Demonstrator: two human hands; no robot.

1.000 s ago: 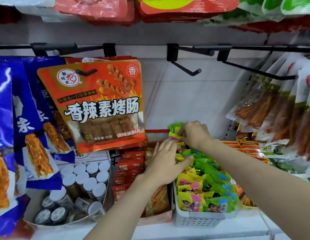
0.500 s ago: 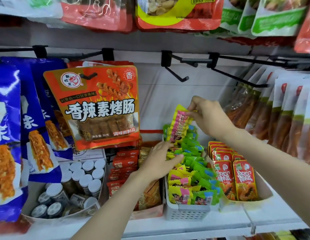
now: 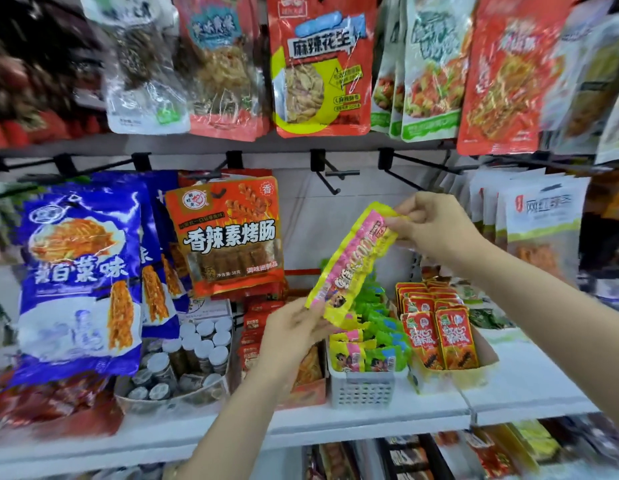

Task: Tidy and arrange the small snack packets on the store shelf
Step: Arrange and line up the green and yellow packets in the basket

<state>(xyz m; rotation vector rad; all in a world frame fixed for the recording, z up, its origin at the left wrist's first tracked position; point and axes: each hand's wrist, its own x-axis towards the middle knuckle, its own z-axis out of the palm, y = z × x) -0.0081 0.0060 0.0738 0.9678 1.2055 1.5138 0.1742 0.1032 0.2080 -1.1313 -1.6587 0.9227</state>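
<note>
A long yellow-and-pink snack packet [image 3: 353,265] hangs tilted in the air above a white slotted basket [image 3: 365,389]. My right hand [image 3: 436,225] pinches its top end. My left hand [image 3: 294,327] holds its bottom end from below. The basket stands on the white shelf [image 3: 370,420] and is filled with several small yellow-pink and green packets [image 3: 370,351] standing in rows.
A yellow tray of red packets [image 3: 439,330] sits right of the basket. To its left are red boxes [image 3: 256,323] and a bowl of white-capped jars [image 3: 194,358]. Large orange bags [image 3: 232,237] and blue bags [image 3: 79,271] hang from black hooks [image 3: 332,174].
My right hand lifted the yellow-pink packet out of the basket and higher. My left hand left the basket's packets and took hold of its lower end. The view tilted up.
</note>
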